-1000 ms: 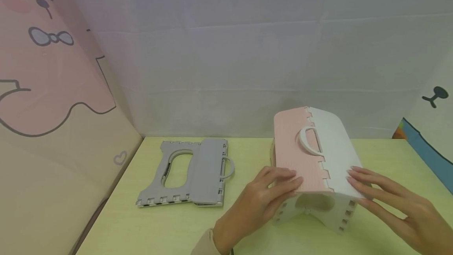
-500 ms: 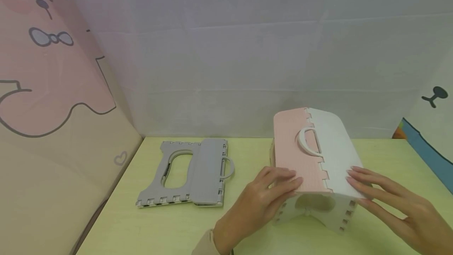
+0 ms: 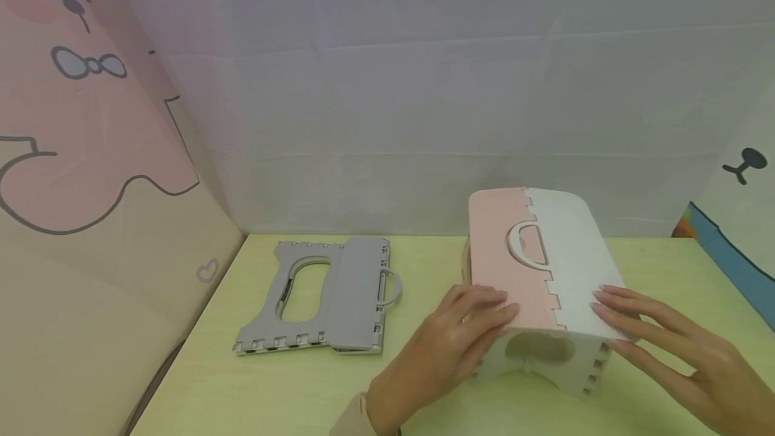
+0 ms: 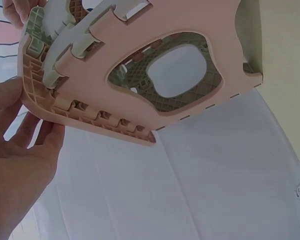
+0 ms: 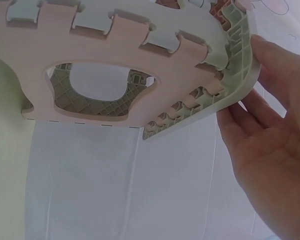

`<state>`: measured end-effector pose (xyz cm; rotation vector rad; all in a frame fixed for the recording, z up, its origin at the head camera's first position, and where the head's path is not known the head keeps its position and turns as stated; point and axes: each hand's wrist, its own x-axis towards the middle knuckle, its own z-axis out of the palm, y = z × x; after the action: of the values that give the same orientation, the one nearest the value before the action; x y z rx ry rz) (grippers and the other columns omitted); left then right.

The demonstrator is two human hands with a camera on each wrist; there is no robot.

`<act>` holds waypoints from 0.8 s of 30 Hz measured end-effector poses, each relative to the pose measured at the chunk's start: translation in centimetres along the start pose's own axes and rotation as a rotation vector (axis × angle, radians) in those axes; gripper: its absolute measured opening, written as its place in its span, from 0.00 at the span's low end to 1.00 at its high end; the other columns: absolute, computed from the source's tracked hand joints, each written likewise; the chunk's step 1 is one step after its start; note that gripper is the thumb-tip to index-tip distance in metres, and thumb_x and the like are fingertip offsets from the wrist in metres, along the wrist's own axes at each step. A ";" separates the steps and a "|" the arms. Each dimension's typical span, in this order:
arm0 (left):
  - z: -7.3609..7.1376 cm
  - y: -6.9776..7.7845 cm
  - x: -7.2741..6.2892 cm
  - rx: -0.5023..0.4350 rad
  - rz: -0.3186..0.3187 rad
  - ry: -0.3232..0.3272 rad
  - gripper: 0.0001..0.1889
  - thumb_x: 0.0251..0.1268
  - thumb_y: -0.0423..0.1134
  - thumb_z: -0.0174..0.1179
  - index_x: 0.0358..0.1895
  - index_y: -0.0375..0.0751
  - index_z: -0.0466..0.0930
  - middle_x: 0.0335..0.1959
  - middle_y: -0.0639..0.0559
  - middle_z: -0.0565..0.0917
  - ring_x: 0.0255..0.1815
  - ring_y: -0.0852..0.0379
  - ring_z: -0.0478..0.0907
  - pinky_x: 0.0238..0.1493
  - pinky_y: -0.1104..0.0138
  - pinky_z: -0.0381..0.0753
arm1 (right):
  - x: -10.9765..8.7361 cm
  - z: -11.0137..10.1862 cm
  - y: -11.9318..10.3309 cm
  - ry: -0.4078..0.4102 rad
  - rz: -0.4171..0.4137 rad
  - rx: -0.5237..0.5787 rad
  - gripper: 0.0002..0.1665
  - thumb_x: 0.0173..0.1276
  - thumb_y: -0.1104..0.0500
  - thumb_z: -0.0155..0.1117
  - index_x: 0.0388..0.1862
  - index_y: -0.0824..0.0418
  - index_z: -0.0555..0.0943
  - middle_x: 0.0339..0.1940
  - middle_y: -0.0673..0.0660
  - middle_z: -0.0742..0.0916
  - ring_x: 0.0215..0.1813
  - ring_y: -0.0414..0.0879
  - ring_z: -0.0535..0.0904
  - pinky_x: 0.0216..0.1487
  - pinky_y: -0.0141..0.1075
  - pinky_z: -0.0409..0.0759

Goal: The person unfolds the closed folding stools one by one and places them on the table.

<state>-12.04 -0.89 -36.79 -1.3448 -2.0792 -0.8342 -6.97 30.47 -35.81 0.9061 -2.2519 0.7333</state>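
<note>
A pink-and-white folding stool [image 3: 575, 247] stands on its legs at the right of the head view, its top slightly ridged along the toothed middle joint. My left hand [image 3: 432, 345] holds the near left corner of its pink half, fingers on top and thumb at the front edge. On the white half, my right hand [image 3: 690, 355] holds the near right corner the same way. A white loop handle [image 3: 514, 247] lies over the pink half near the joint. Both wrist views show the ribbed underside and side panels [image 4: 95, 80] with large oval openings.
A grey folding stool [image 3: 357, 295] lies folded down on the pale green table [image 3: 290, 395], left of the pink-and-white one. A white cloth [image 3: 387, 120] hangs behind, with cartoon-printed cloth [image 3: 91, 173] along the left side.
The stool's top has flattened, its middle ridge sinking, and the handle lies lower over the pink half. Both hands have kept nearly the same places.
</note>
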 end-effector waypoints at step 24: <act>0.4 -0.1 -0.2 0.008 -0.015 0.006 0.19 0.71 0.31 0.65 0.63 0.41 0.82 0.62 0.48 0.79 0.67 0.55 0.73 0.72 0.73 0.68 | -0.4 0.3 0.3 -0.015 0.045 -0.043 0.37 0.78 0.35 0.51 0.57 0.66 0.86 0.65 0.55 0.83 0.72 0.36 0.71 0.65 0.16 0.68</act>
<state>-12.10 -0.78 -37.19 -1.3217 -2.0884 -0.8348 -7.03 30.65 -36.36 0.8454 -2.2992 0.6972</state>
